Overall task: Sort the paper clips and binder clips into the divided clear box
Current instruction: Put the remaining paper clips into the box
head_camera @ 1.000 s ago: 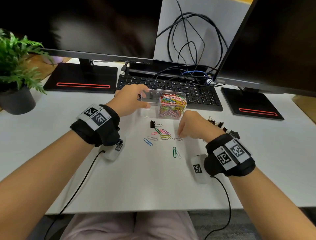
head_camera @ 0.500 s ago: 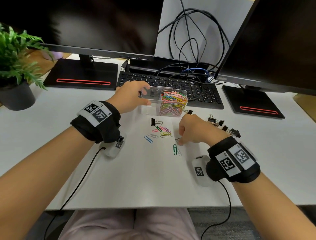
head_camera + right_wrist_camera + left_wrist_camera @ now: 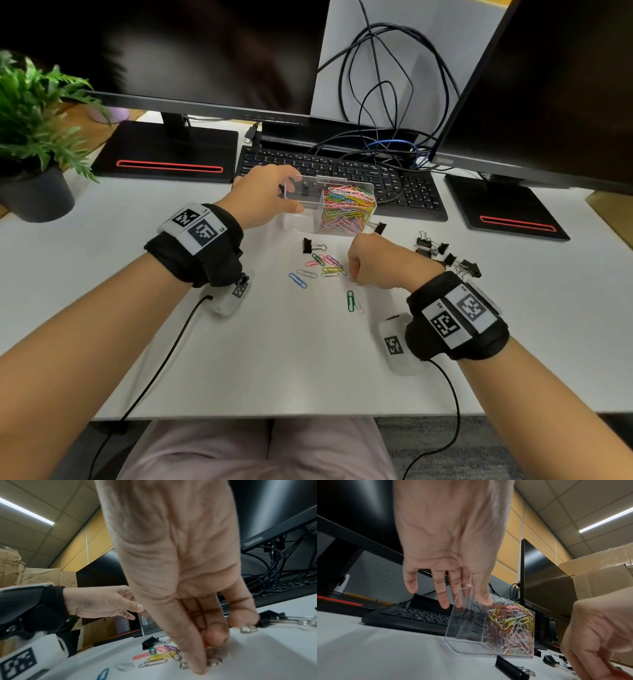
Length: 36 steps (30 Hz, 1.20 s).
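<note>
The divided clear box (image 3: 297, 223) stands in front of the keyboard; its right compartment is packed with coloured paper clips (image 3: 346, 209), and the left one looks bare. My left hand (image 3: 291, 192) grips the box's left end, thumb on the front wall, fingers (image 3: 442, 599) over the rim. Several loose paper clips (image 3: 325, 268) lie in front of the box beside a black binder clip (image 3: 308, 246). My right hand (image 3: 354, 279) is curled over the table, its fingertips (image 3: 215, 637) pinching a silver paper clip (image 3: 213, 661). More binder clips (image 3: 445, 255) lie to its right.
A black keyboard (image 3: 342, 169) and two monitors on black stands close off the back, with cables between them. A potted plant (image 3: 30, 144) stands at the far left. One binder clip (image 3: 378, 226) lies against the box's right corner. The table's front edge is near my lap.
My right hand has drawn a little nearer and its fingertips have closed down on the silver clip. The left hand and the box have stayed put.
</note>
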Motion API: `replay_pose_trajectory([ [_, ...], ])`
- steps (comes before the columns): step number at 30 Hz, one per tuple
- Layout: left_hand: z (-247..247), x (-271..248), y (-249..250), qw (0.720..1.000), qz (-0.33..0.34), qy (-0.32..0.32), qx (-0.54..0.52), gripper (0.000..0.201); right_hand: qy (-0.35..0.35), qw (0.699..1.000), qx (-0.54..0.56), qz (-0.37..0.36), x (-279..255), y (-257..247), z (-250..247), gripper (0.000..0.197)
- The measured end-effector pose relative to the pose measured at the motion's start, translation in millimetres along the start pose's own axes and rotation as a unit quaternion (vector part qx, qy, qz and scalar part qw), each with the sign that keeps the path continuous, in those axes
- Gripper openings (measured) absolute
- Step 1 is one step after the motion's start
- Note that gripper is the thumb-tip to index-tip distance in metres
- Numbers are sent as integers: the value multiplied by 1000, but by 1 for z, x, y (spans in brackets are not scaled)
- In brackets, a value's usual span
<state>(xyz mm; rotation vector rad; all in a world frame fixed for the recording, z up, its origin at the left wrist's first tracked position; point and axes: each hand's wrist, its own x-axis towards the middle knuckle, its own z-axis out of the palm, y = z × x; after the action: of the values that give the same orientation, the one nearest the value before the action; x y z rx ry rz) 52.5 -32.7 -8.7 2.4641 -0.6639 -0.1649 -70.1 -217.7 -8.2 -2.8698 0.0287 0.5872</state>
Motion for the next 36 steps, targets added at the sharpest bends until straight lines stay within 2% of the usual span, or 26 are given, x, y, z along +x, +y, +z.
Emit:
replay_pose_trajectory([
  [12,-1,-2,1,1000,4,8,-1,52,54,998,-24,9,0,0,1,12],
  [21,-2,-3,1,1000,2,7,-3,53,8,1000,-17,0,-2,4,2,7],
  [24,-3,-4,2,1000,2,10,-2,53,13,1000,8,-14,-2,9,-4,10],
  [27,-2,-3,1,1000,3,10,-3,52,106,988,100,-41,-2,14,-21,11],
  [30,-1,-2,-1,1000,5,6,-8,52,248,943,214,-54,0,16,-47,16],
  [32,-1,-2,0,1000,6,6,-6,52,318,908,270,-44,7,18,-62,14],
  [34,-2,-3,0,1000,3,7,-4,52,348,888,301,-31,16,19,-72,9],
  [36,-2,-4,1,1000,0,8,-3,53,339,892,298,-18,26,19,-75,7],
])
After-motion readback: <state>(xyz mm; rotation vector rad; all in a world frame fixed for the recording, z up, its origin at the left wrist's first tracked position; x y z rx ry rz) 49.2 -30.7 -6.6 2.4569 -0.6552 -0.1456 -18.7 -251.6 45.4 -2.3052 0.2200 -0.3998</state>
